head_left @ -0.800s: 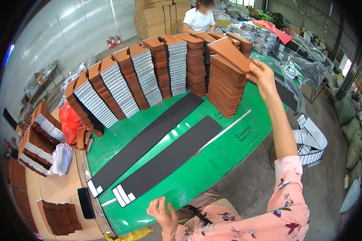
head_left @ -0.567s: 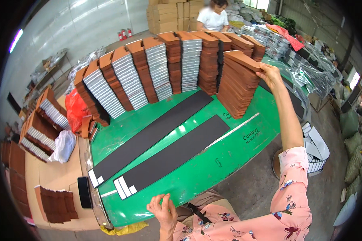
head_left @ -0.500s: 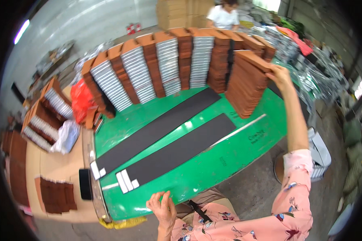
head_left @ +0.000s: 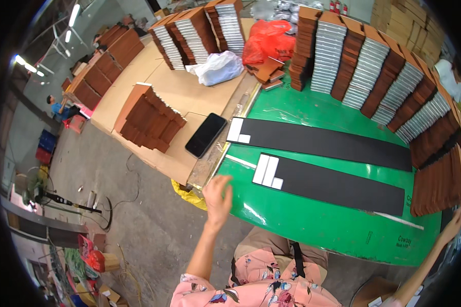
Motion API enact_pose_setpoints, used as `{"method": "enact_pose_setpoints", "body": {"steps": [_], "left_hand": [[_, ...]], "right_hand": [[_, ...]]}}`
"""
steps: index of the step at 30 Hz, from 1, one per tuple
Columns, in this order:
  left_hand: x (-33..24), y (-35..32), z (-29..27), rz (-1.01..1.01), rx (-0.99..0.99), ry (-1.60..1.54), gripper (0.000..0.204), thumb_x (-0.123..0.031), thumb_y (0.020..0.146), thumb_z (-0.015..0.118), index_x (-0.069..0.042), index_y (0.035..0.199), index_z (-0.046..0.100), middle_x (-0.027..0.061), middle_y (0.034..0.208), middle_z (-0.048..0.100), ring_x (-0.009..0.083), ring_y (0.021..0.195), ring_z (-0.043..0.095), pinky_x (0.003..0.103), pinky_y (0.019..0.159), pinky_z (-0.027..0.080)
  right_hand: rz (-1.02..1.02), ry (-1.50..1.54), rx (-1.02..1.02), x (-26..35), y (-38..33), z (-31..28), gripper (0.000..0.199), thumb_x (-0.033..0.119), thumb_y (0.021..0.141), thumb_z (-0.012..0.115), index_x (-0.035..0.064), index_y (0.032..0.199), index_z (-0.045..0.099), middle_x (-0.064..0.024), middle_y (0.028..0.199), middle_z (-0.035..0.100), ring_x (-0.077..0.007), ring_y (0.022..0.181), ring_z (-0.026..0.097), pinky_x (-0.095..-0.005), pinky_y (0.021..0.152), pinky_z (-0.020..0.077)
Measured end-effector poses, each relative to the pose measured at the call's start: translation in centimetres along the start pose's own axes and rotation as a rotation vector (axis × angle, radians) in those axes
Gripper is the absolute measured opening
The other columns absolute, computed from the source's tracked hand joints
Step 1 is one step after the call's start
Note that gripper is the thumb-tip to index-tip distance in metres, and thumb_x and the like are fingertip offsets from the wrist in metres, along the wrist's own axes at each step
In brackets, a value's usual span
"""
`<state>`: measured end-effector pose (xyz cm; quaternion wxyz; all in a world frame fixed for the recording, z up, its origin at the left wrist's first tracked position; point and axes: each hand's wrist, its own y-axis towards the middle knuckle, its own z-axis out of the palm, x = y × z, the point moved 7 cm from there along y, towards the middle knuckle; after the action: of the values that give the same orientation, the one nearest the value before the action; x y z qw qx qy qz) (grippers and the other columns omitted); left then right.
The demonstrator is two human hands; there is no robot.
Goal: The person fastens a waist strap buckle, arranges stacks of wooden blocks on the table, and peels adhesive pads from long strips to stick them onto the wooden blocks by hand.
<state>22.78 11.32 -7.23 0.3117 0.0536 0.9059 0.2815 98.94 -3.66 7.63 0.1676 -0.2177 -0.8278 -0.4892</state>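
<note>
The left hand (head_left: 217, 197) is raised at the near left corner of the green counter (head_left: 312, 225), its grip apart with fingers loosely spread, empty, just touching or hovering at the counter's edge. At about three o'clock from it, low at the frame's right rim, the right hand (head_left: 453, 225) reaches up against the near end of a leaning stack of brown pieces (head_left: 435, 179); whether its grip is apart or together cannot be told, as the rim blurs it. Between the hands lies the near black strip (head_left: 338, 184), flat on the counter, with small white rectangles (head_left: 268, 171) on its left end. Just beyond, at twelve o'clock, lies the far black strip (head_left: 328, 143), also with white pieces at its left. At eleven o'clock from the left hand a black phone (head_left: 206, 134) rests on a cardboard sheet (head_left: 179, 97), beside a fanned pile of brown pieces (head_left: 148, 120). Farther off stand rows of brown and silver stacks (head_left: 363, 66), a white bag (head_left: 217, 66) and a red bag (head_left: 269, 41)
</note>
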Motion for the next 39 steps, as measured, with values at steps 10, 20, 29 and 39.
{"method": "enact_pose_setpoints", "body": {"steps": [10, 20, 29, 39], "left_hand": [[4.5, 12.7, -16.3, 0.058, -0.796, 0.676, 0.048, -0.013, 0.077, 0.061, -0.008, 0.123, 0.048, 0.0149, 0.112, 0.054, 0.0321, 0.110, 0.047, 0.047, 0.091, 0.035], [9.3, 20.4, -19.9, -0.137, -0.310, 0.742, 0.058, -0.028, 0.080, 0.063, -0.003, 0.127, 0.042, 0.0202, 0.101, 0.062, 0.0333, 0.095, 0.058, 0.045, 0.086, 0.040], [-2.9, -1.0, 2.7, -0.749, -0.093, -1.234, 0.043, -0.038, 0.086, 0.049, -0.004, 0.113, 0.044, 0.0065, 0.092, 0.052, 0.0137, 0.080, 0.050, 0.028, 0.072, 0.041], [-11.9, -8.3, 9.6, -0.376, 0.741, -0.833, 0.039, -0.010, 0.088, 0.053, 0.001, 0.124, 0.042, 0.0184, 0.119, 0.048, 0.0285, 0.107, 0.048, 0.035, 0.090, 0.040]], "right_hand": [[-0.323, 0.241, 0.846, 20.4, -25.4, 12.6, 0.017, -0.009, 0.077, 0.054, -0.0024, 0.091, 0.060, -0.0126, 0.071, 0.056, -0.0224, 0.057, 0.054, -0.0324, 0.049, 0.0407], [-0.320, 0.413, 0.844, 26.6, -24.7, 14.6, 0.014, -0.008, 0.076, 0.058, -0.0018, 0.088, 0.062, -0.0136, 0.077, 0.062, -0.0264, 0.065, 0.060, -0.0329, 0.056, 0.0462], [0.044, 0.942, 1.111, 40.1, -30.0, 19.1, 0.039, 0.018, 0.087, 0.058, -0.0005, 0.120, 0.049, -0.0172, 0.117, 0.054, -0.0281, 0.100, 0.058, -0.0347, 0.082, 0.0481], [0.035, 0.610, 1.265, 33.5, -29.4, 20.6, 0.040, 0.018, 0.084, 0.058, -0.0008, 0.117, 0.048, -0.0224, 0.100, 0.059, -0.0355, 0.092, 0.059, -0.0393, 0.076, 0.0471]]}}
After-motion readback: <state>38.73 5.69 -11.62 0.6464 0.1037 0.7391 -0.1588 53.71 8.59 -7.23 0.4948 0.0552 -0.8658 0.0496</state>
